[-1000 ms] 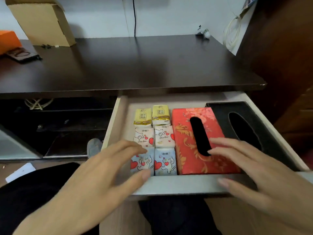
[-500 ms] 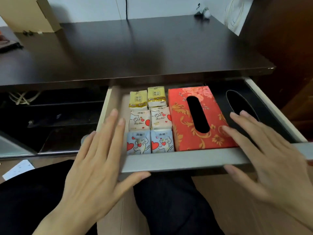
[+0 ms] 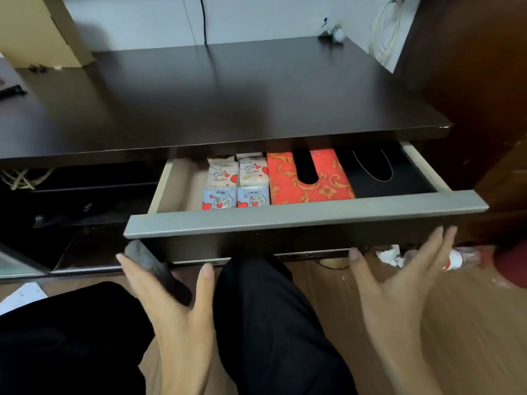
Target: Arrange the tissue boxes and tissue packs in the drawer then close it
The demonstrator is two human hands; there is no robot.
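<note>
The drawer [image 3: 305, 218] with a grey front rail sticks partly out from under the dark desk top. Inside, small tissue packs [image 3: 236, 182] with heart prints lie in two columns at the left. Beside them sits a red patterned tissue box [image 3: 328, 181], then a black tissue box [image 3: 399, 178] at the right. The far ends of the boxes and the back packs are hidden under the desk. My left hand [image 3: 174, 295] and my right hand [image 3: 399, 280] are spread open, palms toward the dark drawer front, just below and apart from it, holding nothing.
The dark desk top [image 3: 228, 95] carries a cardboard box [image 3: 40, 29] at the back left. My legs in black trousers [image 3: 271, 323] are under the drawer. Crumpled paper [image 3: 390, 255] and litter lie on the wooden floor at the right. A dark wooden cabinet [image 3: 484, 81] stands right.
The drawer has slid inward, hiding the yellow packs and the boxes' far halves. Both hands dropped from the drawer's top rail to in front of its face.
</note>
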